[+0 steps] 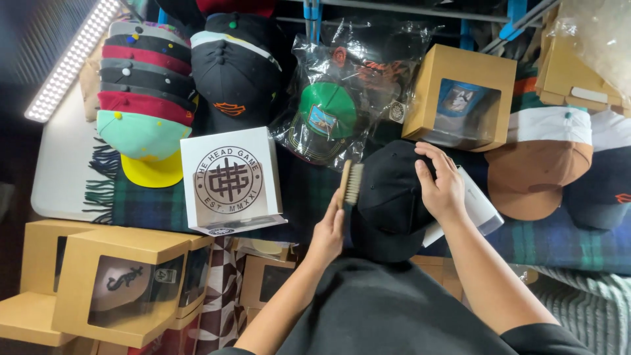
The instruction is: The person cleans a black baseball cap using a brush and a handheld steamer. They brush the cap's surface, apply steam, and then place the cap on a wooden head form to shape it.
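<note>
- Your left hand [327,231] grips a wooden-backed bristle brush [350,183], held upright against the black fabric cap [388,197].
- Your right hand [442,186] lies spread over that cap's crown, forearm angled in.
- Cap sits above the plaid cloth [559,240].

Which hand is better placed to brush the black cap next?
Left. The left hand already holds the wooden brush against the black cap; the right hand rests on the cap.

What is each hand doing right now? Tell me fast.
Left hand: closed on a wooden brush, held against the black cap.
Right hand: open, fingers spread flat on the black cap, steadying it.
</note>
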